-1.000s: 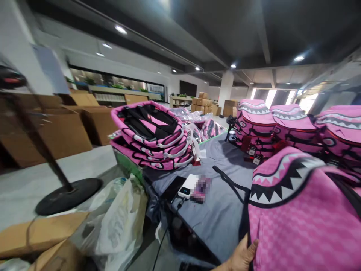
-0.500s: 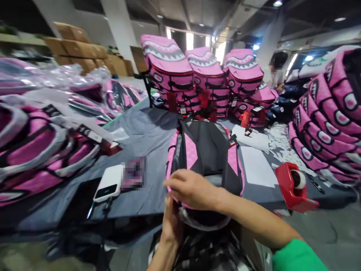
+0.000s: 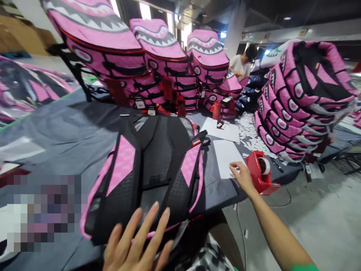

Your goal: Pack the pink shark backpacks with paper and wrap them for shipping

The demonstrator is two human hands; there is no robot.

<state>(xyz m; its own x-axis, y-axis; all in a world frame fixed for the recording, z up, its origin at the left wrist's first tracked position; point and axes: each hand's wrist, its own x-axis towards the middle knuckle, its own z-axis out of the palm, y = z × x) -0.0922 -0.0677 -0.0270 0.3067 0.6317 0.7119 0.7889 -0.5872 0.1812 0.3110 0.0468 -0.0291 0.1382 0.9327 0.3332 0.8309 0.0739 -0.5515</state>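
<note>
A black and pink backpack point(image 3: 153, 150) lies on the dark cloth-covered table with its padded back and straps facing up. My left hand point(image 3: 138, 241) is open at its near edge, fingers spread over the lower back panel; I cannot tell how firmly it touches. To the right, my right hand point(image 3: 241, 176) hovers over or rests at the edge of a white sheet point(image 3: 225, 154), its thumb and fingers slightly apart and nothing visible in them. Close beside that hand stands a red tape dispenser point(image 3: 258, 177) with a roll of tape point(image 3: 264, 165).
Stacks of pink shark-mouth backpacks point(image 3: 160, 45) line the table's far side. Another tall stack point(image 3: 287, 113) stands at the right, near scattered white paper slips point(image 3: 251, 131). A pixelated patch covers items at the lower left. A person point(image 3: 239, 66) is in the background.
My view has turned right and come closer to the backpack. My right hand has left the backpack's side and moved to the tape dispenser. My left hand now lies spread at the near edge.
</note>
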